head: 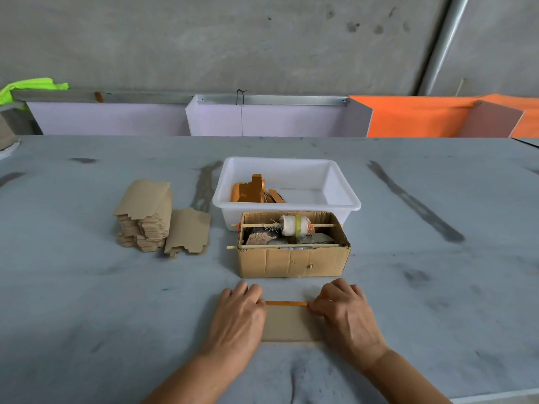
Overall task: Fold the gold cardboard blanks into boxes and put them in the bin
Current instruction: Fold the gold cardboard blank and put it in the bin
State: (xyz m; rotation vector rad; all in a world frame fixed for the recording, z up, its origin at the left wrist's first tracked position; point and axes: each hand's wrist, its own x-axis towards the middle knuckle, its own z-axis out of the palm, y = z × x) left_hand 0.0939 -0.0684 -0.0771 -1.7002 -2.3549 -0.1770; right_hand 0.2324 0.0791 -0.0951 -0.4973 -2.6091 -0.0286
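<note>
Blank [290,323], flat on counter [87,301]: left hand [240,313] and right hand [345,313] press its ends, fingers curled over the far gold edge. Bin [287,204] holds folded boxes [252,189]; stack [145,217] of blanks at left. No legible writing.

Workshop; bare concrete wall [233,39]; scuffed worktable [87,287]; stacked blanks [145,217]

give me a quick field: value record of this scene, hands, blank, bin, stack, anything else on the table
left hand: pressing on left end of the blank, fingers curled at its far edge
right hand: same on the right end
blank: flat on table, brown side up, gold strip showing at far edge
bin: white, a few gold pieces in its left part
stack of blanks: left of the bin
cardboard box: between bin and hands, spool on a stick inside
</note>
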